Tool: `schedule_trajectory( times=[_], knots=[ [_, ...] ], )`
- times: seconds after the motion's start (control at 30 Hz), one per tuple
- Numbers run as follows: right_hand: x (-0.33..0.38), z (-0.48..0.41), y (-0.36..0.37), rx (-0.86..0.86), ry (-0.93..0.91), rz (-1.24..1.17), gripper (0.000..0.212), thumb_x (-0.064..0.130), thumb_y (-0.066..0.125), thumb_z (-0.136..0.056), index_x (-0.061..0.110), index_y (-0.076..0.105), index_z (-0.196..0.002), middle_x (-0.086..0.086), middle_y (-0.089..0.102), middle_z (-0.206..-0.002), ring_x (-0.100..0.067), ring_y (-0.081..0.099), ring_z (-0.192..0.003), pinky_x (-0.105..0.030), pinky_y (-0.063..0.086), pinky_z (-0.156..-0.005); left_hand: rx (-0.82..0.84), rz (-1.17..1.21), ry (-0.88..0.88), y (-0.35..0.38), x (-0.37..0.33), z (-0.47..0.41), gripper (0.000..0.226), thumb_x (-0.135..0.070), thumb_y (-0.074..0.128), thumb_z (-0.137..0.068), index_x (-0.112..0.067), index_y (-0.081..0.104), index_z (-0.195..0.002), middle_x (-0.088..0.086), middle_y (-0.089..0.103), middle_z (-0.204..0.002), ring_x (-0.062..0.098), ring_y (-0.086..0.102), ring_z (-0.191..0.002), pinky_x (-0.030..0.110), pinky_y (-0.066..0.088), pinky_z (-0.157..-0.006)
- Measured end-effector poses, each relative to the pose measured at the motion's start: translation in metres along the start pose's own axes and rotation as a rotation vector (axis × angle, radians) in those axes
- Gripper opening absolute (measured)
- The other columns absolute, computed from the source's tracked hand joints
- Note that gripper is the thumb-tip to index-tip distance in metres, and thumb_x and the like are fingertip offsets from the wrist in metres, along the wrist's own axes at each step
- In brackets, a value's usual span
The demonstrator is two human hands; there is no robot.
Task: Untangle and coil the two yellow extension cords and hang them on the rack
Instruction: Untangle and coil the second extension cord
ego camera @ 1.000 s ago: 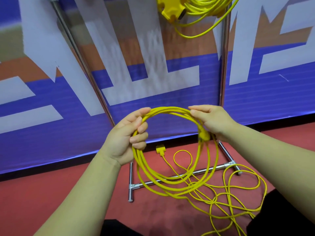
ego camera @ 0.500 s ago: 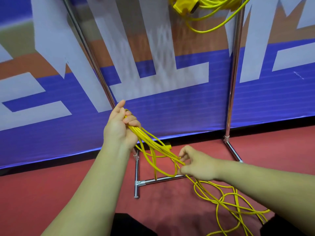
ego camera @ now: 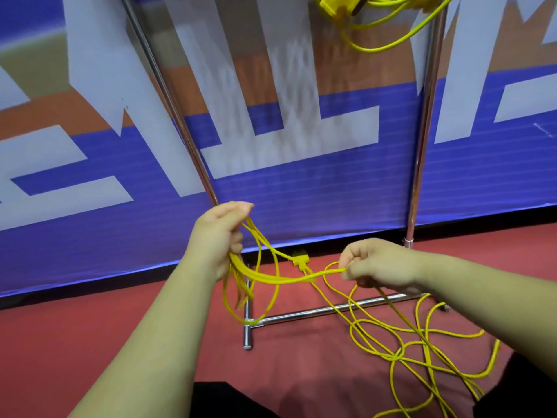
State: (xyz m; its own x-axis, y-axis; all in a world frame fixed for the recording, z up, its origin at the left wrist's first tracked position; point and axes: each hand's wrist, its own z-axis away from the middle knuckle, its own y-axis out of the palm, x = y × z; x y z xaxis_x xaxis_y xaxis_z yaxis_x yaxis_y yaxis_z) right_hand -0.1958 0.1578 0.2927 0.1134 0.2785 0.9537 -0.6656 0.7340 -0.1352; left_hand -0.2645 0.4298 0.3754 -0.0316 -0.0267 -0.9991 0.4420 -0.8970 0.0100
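The thin, round yellow cord [ego camera: 280,279] stretched as a bundle of several strands between the two hands, sagging a little in the middle; the left hand [ego camera: 217,239] had its grip closed round the gathered loops, which drooped below the fist in long ovals; the right hand [ego camera: 379,263] pinched the bundle's other end between thumb and curled fingers; from there the cord dropped into a loose tangle [ego camera: 399,354] of crossing loops on the red floor [ego camera: 60,342]; a blocky yellow plug [ego camera: 300,257] showed just behind the bundle, lying or hanging I could not tell; higher up, the second cord [ego camera: 372,50] hung coiled on the rack [ego camera: 422,146] beside a chunky yellow socket block [ego camera: 340,4]; the rack was shiny chrome tube with a T-jointed base bar; behind stood a ribbed blue, white and orange banner [ego camera: 301,191].
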Motion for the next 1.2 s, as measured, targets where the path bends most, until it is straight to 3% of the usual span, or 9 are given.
schedule_trajectory(
  times=[0.23,0.47,0.83,0.93,1.0,1.07,1.1,1.13,1.2],
  knots=[
    [0.013,0.014,-0.011,-0.151,-0.075,0.026,0.011,0.003,0.080,-0.081,-0.001,0.069,-0.083,-0.005,0.061,-0.058,-0.014,0.054,-0.053,-0.022,0.043,-0.051,0.386,-0.579,0.063,0.054,0.026,0.027,0.015,-0.029,0.086,-0.078,-0.027,0.082,-0.092,-0.006,0.077,-0.082,-0.002,0.063,-0.078,0.016,0.047,-0.075],
    [0.048,0.028,-0.022,-0.242,-0.249,-0.182,0.009,-0.001,0.074,-0.084,0.005,0.069,-0.081,-0.006,0.063,-0.060,-0.011,0.053,-0.050,-0.021,0.045,-0.052,0.510,-0.575,0.101,0.083,0.034,0.033,0.007,-0.027,0.082,-0.083,-0.026,0.080,-0.076,-0.016,0.066,-0.064,-0.003,0.054,-0.059,0.016,0.040,-0.063],
    [0.046,0.040,-0.056,-0.195,-0.170,-0.202,0.011,0.009,0.054,-0.101,0.009,0.059,-0.091,-0.005,0.058,-0.066,-0.015,0.043,-0.051,-0.024,0.042,-0.052,-0.230,-0.127,0.057,0.009,-0.001,-0.012,0.014,-0.025,0.067,-0.095,-0.013,0.073,-0.100,-0.012,0.031,-0.045,0.009,0.027,-0.038,0.017,0.026,-0.039],
    [0.043,0.041,-0.057,-0.279,-0.161,-0.182,0.008,0.008,0.058,-0.098,0.006,0.062,-0.091,-0.008,0.059,-0.068,-0.013,0.043,-0.049,-0.025,0.045,-0.052,-0.250,-0.288,0.104,0.001,-0.001,-0.009,0.013,-0.024,0.076,-0.088,-0.016,0.077,-0.098,-0.014,0.046,-0.046,0.012,0.044,-0.040,0.042,0.044,-0.046],
    [0.040,0.039,-0.056,-0.365,-0.152,-0.125,0.010,0.009,0.062,-0.096,0.007,0.066,-0.087,-0.009,0.061,-0.069,-0.012,0.043,-0.047,-0.025,0.044,-0.050,-0.226,-0.351,0.134,0.007,0.001,-0.002,0.026,-0.026,0.080,-0.084,-0.022,0.077,-0.109,-0.011,0.067,-0.075,0.022,0.072,-0.076,0.055,0.054,-0.079],
    [0.041,0.038,-0.053,-0.407,-0.140,-0.027,0.012,0.012,0.065,-0.093,0.008,0.069,-0.083,-0.009,0.064,-0.069,-0.012,0.044,-0.045,-0.022,0.042,-0.048,-0.180,-0.398,0.177,0.018,0.003,0.007,0.035,-0.029,0.081,-0.083,-0.028,0.075,-0.118,-0.010,0.067,-0.094,0.026,0.057,-0.116,0.045,0.052,-0.088],
    [0.043,0.039,-0.050,-0.392,-0.138,0.015,0.012,0.013,0.066,-0.093,0.008,0.071,-0.083,-0.008,0.066,-0.069,-0.011,0.045,-0.045,-0.021,0.041,-0.047,-0.146,-0.424,0.211,0.023,0.004,0.010,0.036,-0.030,0.081,-0.083,-0.031,0.074,-0.119,-0.011,0.061,-0.083,0.019,0.067,-0.082,0.037,0.050,-0.082],
    [0.045,0.039,-0.047,-0.360,-0.139,0.049,0.011,0.013,0.067,-0.092,0.008,0.072,-0.084,-0.008,0.068,-0.069,-0.011,0.045,-0.045,-0.021,0.040,-0.046,-0.107,-0.457,0.259,0.028,0.006,0.013,0.035,-0.031,0.081,-0.083,-0.033,0.074,-0.118,-0.009,0.050,-0.072,0.007,0.042,-0.067,0.031,0.046,-0.073],
    [0.051,0.041,-0.037,-0.282,-0.146,0.098,0.010,0.013,0.068,-0.092,0.009,0.075,-0.085,-0.007,0.070,-0.069,-0.012,0.047,-0.047,-0.022,0.040,-0.049,-0.003,-0.524,0.306,0.040,0.006,0.019,0.032,-0.031,0.082,-0.082,-0.038,0.075,-0.113,-0.006,0.037,-0.068,0.007,0.037,-0.059,0.024,0.038,-0.064]
  ],
)
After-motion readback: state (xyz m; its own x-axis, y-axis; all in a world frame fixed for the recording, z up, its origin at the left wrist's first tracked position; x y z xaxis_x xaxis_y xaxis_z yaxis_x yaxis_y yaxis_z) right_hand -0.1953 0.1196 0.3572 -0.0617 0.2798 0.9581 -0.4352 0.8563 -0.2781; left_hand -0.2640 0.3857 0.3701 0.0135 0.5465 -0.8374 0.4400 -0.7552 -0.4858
